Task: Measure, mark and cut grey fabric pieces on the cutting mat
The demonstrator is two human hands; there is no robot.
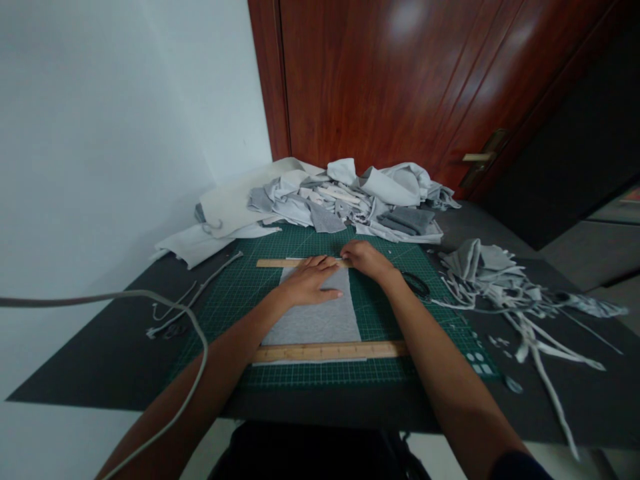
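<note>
A piece of light grey fabric (320, 325) lies flat on a green cutting mat (387, 320). Across its far edge runs a wooden ruler (270, 263), and a second, wider wooden ruler (310, 351) crosses the near edge. My left hand (311, 283) rests flat, fingers stretched over the fabric and onto the far ruler. Beside it, at the fabric's far right corner, my right hand (367, 259) has its fingers curled together against the right part of the far ruler. Whatever is between those fingertips is hidden.
Heaped grey and white fabric scraps (345, 197) line the back of the dark table (85, 357). Black looped handles (416, 285) lie right of my right forearm. Fabric strips (530, 320) tangle at the right, cords (200, 290) at the left. A cable (203, 333) hangs before my left forearm.
</note>
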